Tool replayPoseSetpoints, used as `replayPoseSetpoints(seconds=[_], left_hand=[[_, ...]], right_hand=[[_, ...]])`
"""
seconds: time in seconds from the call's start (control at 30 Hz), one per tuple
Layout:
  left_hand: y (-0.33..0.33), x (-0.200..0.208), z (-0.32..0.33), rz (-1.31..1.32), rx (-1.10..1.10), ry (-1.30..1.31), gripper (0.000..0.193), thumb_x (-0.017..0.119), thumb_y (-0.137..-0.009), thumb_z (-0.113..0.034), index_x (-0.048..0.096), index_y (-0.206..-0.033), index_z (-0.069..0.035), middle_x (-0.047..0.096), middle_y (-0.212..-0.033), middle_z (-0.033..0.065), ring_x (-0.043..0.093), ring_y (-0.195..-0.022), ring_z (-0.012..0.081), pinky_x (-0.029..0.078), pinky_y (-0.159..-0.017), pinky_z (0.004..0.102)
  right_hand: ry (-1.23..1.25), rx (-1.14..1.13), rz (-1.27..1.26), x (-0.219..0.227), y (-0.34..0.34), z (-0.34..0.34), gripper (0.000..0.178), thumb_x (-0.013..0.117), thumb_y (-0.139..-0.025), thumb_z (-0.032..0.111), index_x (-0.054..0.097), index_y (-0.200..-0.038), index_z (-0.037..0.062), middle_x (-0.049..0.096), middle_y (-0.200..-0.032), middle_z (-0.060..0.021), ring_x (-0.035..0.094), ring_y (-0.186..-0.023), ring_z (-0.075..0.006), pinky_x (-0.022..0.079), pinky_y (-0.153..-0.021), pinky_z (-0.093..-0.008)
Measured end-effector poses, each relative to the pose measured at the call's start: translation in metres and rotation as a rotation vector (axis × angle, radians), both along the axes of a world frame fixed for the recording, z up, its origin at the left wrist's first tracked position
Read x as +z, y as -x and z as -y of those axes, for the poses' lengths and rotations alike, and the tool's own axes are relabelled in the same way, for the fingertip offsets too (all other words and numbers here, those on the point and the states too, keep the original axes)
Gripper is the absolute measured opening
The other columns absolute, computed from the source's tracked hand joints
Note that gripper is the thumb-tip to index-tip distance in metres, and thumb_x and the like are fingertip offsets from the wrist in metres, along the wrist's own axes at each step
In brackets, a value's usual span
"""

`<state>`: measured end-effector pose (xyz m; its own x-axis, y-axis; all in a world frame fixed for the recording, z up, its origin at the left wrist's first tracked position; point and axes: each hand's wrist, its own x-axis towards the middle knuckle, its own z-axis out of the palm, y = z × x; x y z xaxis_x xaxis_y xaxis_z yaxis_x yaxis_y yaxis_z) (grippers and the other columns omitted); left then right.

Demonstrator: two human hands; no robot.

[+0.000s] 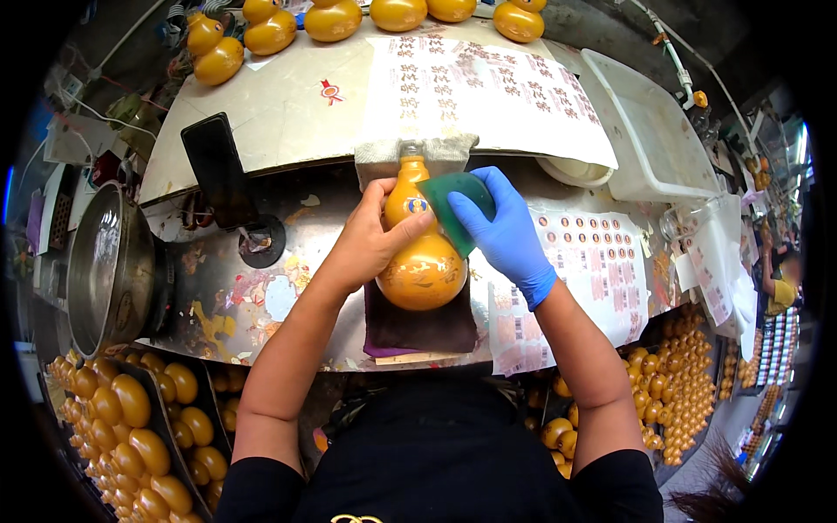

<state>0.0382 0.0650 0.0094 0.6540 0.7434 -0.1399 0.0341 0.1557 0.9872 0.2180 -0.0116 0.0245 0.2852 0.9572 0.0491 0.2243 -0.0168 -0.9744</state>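
Note:
A glossy amber gourd-shaped bottle (425, 272) lies on a dark cloth pad (410, 327), its neck pointing away from me against a folded pale cloth (375, 150). My bare left hand (373, 234) grips the bottle's waist from the left, with the thumb across its front. My right hand (499, 228), in a blue glove, holds a flat dark-green scraper (462, 202), its edge against the bottle's upper bulb. There, beside my left thumb, sits a small round blue-and-white decal (415, 206). Lettering runs over the lower bulb.
Decal sheets lie on the bench at right (593, 279) and on the raised shelf (261, 113). A phone on a stand (216, 170) and a metal basin (105, 270) are at left. A white tub (654, 126) stands far right. More gourd bottles (131, 427) fill racks below.

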Motion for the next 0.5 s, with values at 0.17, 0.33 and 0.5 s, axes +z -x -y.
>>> replayPoseSetpoints(seconds=[0.17, 0.33, 0.5], left_hand=[[0.001, 0.001, 0.001, 0.053, -0.028, 0.048, 0.062, 0.071, -0.086, -0.020, 0.036, -0.132, 0.000, 0.053, -0.120, 0.0122, 0.055, -0.111, 0.0174, 0.045, -0.096, 0.0314], [0.005, 0.003, 0.001, 0.110, -0.058, 0.063, 0.067, 0.070, -0.086, -0.027, 0.035, -0.134, 0.003, 0.055, -0.118, 0.0143, 0.055, -0.112, 0.0186, 0.045, -0.096, 0.0324], [-0.001, -0.007, -0.002, 0.162, -0.024, 0.199, 0.053, 0.053, -0.097, -0.038, 0.039, -0.133, -0.002, 0.055, -0.118, 0.0089, 0.053, -0.110, 0.0139, 0.043, -0.096, 0.0281]], right_hand=[[-0.009, 0.018, -0.030, -0.002, -0.005, -0.001, 0.032, 0.068, -0.088, 0.021, 0.054, -0.108, 0.0020, 0.065, -0.097, -0.0094, 0.061, -0.089, -0.0118, 0.051, -0.078, -0.0279], [-0.032, -0.002, -0.004, 0.005, -0.004, 0.003, 0.029, 0.067, -0.088, 0.019, 0.054, -0.108, 0.0020, 0.065, -0.098, -0.0091, 0.061, -0.090, -0.0109, 0.051, -0.078, -0.0274], [-0.211, -0.018, -0.085, 0.021, 0.014, -0.001, 0.031, 0.066, -0.087, 0.017, 0.055, -0.112, 0.0027, 0.067, -0.096, -0.0111, 0.063, -0.089, -0.0133, 0.052, -0.079, -0.0285]])
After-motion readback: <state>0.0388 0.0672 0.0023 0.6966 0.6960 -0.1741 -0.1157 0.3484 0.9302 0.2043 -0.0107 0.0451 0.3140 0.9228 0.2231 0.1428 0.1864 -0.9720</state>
